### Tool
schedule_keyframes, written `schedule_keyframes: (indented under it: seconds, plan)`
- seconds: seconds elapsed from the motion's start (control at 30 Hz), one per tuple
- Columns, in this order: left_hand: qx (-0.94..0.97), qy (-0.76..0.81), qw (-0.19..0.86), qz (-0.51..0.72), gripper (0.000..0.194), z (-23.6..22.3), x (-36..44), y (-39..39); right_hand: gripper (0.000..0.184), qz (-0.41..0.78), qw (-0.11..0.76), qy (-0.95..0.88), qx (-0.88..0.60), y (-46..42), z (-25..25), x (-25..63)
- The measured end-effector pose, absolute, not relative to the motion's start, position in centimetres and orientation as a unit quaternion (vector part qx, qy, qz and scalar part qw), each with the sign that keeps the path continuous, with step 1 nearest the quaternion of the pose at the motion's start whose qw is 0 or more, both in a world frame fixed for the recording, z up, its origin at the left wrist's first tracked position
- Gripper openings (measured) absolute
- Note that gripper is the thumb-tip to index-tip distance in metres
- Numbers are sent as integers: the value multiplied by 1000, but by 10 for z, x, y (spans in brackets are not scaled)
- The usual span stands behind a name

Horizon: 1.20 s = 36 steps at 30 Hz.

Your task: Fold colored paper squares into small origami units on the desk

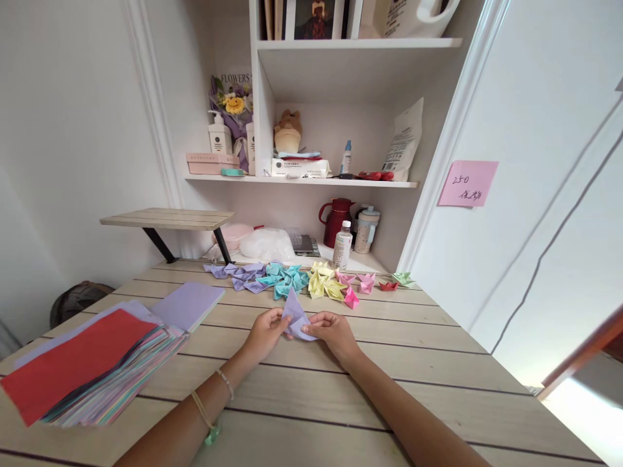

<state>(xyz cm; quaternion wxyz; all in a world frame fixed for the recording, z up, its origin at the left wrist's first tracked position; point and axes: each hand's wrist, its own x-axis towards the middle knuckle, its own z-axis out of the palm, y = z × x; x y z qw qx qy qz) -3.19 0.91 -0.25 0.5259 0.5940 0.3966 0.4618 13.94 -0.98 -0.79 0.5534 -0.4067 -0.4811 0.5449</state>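
Between my two hands is a partly folded piece of lavender origami paper (294, 314), with one point standing up. My left hand (267, 331) pinches its left side, thumb in front. On the right, my right hand (333, 332) grips the lower right corner between thumb and fingers. Just beyond lie folded paper boats in colour groups: purple ones (247, 277), turquoise ones (287, 280), yellow ones (325, 283) and pink ones (366, 283). A red boat (388, 286) and a green one (403, 279) sit at the right end.
At the left, a fanned stack of coloured paper (121, 376) has a red sheet (87, 360) on top, beside a lavender pad (189, 303). A small raised stand (168, 218) is behind it. A bottle (342, 246), red jug (335, 224) and tumbler (366, 230) stand at the back.
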Motion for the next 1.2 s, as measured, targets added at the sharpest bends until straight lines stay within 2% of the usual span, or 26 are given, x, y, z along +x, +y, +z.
schedule_keyframes:
  seconds: [0.33, 0.5, 0.73, 0.9, 1.07, 1.2]
  plan:
    - [610, 365, 530, 462, 32, -2, -34, 7, 37, 583, 529, -502, -357, -10, -2, 143]
    - [609, 366, 530, 464, 34, 0, -33, 7, 32, 590, 503, -527, -348, -7, -9, 144]
    - [590, 369, 554, 456, 38, 1, -33, 6, 24, 575, 531, -501, -370, -10, -8, 140]
    - [592, 352, 581, 433, 32, 4, -34, 5, 26, 562, 532, -506, -381, -12, -5, 138]
    - [598, 342, 590, 421, 30, 2, -35, 6, 37, 554, 535, -510, -383, -9, -10, 139]
    - [581, 349, 595, 432, 31, -3, -36, 10, 30, 561, 526, -525, -366, -6, -14, 138]
